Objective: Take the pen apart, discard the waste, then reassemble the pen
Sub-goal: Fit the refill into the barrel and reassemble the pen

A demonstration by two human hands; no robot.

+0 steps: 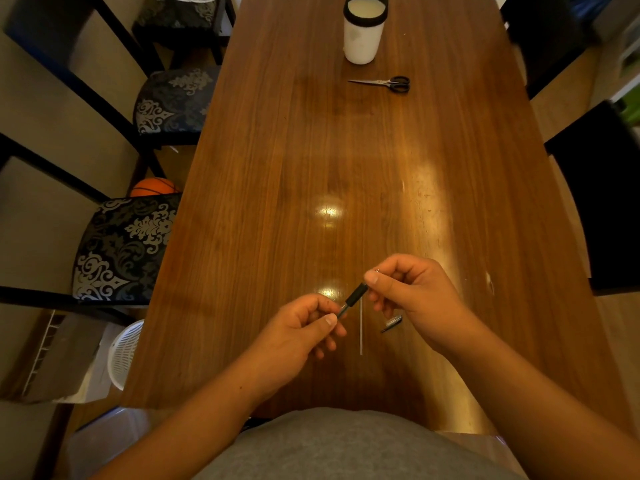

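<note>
A dark pen barrel (354,299) with a black grip is held tilted above the wooden table (277,188), near its front edge. My left hand (301,327) pinches its lower, thinner end. My right hand (412,292) pinches its upper end, and a small metal bit shows above the thumb. Under the hands, a thin pale refill tube (361,327) lies on the table, pointing away from me. A small dark pen cap piece (392,323) lies just right of it, below my right hand.
Black-handled scissors (384,83) lie far up the table, with a white cylinder container (363,29) behind them. Patterned chairs (128,244) stand along the left side and dark chairs (602,188) on the right. A white basket (125,351) sits on the floor at left.
</note>
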